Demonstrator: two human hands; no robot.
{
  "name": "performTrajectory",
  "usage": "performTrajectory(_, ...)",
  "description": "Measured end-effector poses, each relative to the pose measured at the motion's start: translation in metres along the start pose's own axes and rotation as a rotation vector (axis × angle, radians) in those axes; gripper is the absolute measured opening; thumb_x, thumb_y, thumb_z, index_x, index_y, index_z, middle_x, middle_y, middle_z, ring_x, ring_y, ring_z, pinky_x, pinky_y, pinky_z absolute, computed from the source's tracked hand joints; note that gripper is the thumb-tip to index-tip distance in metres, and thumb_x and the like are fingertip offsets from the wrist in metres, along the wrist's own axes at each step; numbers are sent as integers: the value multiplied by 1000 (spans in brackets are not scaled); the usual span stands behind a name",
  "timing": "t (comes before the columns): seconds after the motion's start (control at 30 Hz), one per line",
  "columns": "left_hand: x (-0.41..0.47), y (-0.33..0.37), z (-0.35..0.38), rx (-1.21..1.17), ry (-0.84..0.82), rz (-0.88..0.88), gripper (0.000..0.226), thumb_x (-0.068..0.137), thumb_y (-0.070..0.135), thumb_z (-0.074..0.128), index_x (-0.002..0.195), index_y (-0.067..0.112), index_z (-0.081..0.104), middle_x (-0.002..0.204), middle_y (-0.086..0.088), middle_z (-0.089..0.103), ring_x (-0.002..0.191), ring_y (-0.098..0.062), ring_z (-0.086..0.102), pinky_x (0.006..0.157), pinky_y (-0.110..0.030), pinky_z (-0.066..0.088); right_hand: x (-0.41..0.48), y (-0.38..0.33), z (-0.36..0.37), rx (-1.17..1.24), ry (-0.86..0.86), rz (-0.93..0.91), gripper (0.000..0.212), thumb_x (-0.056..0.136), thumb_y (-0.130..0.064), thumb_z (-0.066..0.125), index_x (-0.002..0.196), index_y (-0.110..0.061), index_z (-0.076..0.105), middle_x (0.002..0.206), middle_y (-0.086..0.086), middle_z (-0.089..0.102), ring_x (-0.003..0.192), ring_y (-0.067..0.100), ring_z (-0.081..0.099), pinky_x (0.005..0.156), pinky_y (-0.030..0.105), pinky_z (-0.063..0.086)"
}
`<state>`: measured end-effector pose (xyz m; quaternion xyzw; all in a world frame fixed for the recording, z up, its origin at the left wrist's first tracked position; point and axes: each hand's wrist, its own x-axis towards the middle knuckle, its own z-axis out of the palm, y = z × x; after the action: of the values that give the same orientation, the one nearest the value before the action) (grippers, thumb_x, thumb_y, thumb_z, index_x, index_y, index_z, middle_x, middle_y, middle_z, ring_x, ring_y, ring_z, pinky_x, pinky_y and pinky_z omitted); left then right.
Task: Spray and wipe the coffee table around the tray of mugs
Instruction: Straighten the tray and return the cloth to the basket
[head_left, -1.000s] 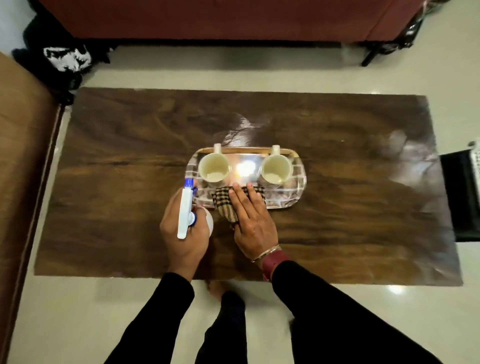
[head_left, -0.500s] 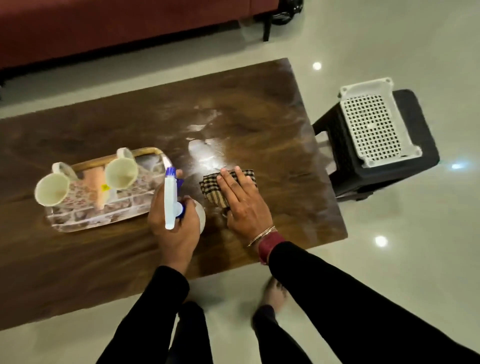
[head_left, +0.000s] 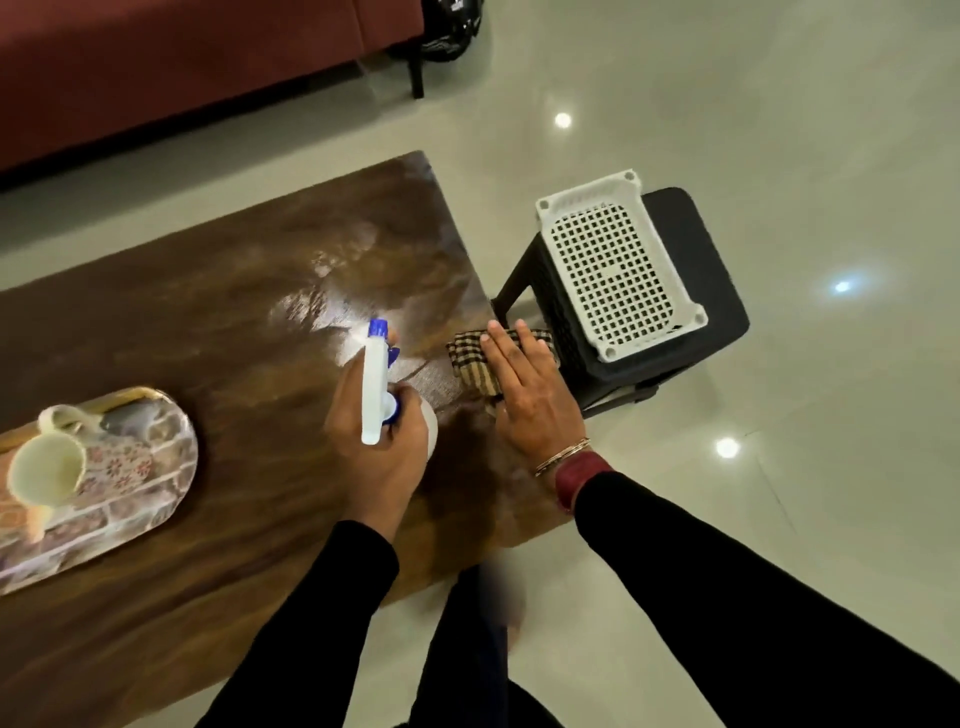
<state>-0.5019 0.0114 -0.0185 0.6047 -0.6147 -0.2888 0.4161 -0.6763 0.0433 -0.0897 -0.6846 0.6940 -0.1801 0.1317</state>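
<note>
Over the last second our right hand (head_left: 530, 395) has carried the checked cloth (head_left: 470, 358) away from the near edge of the tray (head_left: 130, 499), past the open stretch beside it, and out to the end of the coffee table (head_left: 234, 322) at centre right of the frame. Our view has swung with it, so the tray now sits at the lower left, partly cut off by the frame edge. The hand lies flat on the cloth, fingers straight and close together, pressing it down right at the table's edge. The far end of the cloth seems to reach just past that edge towards the black stool (head_left: 717, 322) and the white basket (head_left: 613, 260) on top of it. Our left hand (head_left: 382, 447) is wrapped round the spray bottle (head_left: 375, 389), held above the table just left of the cloth with its blue nozzle pointing to the upper part of the frame. We cannot tell whether a finger is on the trigger. We judge that this side of the tray is now being covered by the stroke, while the table beyond the tray, off the left of the frame, is out of sight. The tabletop is dark, glossy wood grain, with a pale wet-looking sheen in the middle of the frame just above the nozzle, so that part probably still wants wiping. On the tray one cream mug (head_left: 47, 467) shows clearly, blurred by motion, and only the handle of a second one shows behind it.
</note>
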Motion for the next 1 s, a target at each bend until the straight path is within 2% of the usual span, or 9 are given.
performTrajectory(0.1,15,16,34,-5,-45,37,44,78,-14,72,120,-5,61,111,7,60,102,18,57,92,-1,41,10,40,-15,-13,35,43,68,85,-12,51,152,-4,45,160,13,43,151,40,33,119,62,32)
performTrajectory(0.27,41,38,76,-18,-112,11,44,81,7,74,123,2,60,114,-11,69,102,-19,68,97,-25,54,31,99,-40,-43,89,141,61,91,-18,43,149,-3,48,158,15,45,149,40,35,122,58,26)
performTrajectory(0.47,57,67,128,-20,-111,44,52,77,-4,77,126,1,59,111,0,59,103,-3,60,93,2,39,50,173,-47,-36,-24,170,73,85,-8,66,154,-6,43,161,13,40,152,40,31,120,63,29)
performTrajectory(0.57,57,79,153,-4,-116,95,64,74,-17,77,124,18,54,104,1,55,101,25,51,89,8,32,57,208,-41,-40,-100,184,75,85,-8,71,154,-6,43,160,15,41,150,41,33,118,63,33)
performTrajectory(0.63,57,84,167,4,-86,99,67,75,-19,75,121,22,48,102,5,53,101,30,49,86,9,32,60,227,-35,-58,-131,188,75,83,-9,74,153,-6,45,159,15,44,149,42,36,119,62,32)
performTrajectory(0.8,56,86,199,-17,-52,-15,59,83,-7,73,116,38,55,102,20,62,97,9,62,88,-11,50,71,265,-28,-126,-295,129,78,81,-19,78,152,-10,47,159,13,44,149,41,37,119,59,29)
performTrajectory(0.83,55,88,205,-13,-51,-23,56,83,-7,73,117,34,57,103,21,62,96,11,61,87,-7,47,73,269,-28,-124,-328,105,79,82,-21,78,154,-12,45,161,11,41,151,39,33,120,58,26)
performTrajectory(0.9,53,90,216,-3,-41,-19,46,82,-8,74,118,17,61,99,8,66,93,11,60,86,-5,45,77,275,-29,-118,-373,38,83,82,-25,78,156,-15,41,164,9,37,154,37,28,122,57,21)
performTrajectory(1.0,53,95,228,-1,-34,-49,36,83,-7,72,112,13,62,96,7,64,92,2,64,83,-14,52,84,276,-26,-156,-345,-65,77,84,-17,69,155,-15,40,163,9,38,153,36,30,121,55,23)
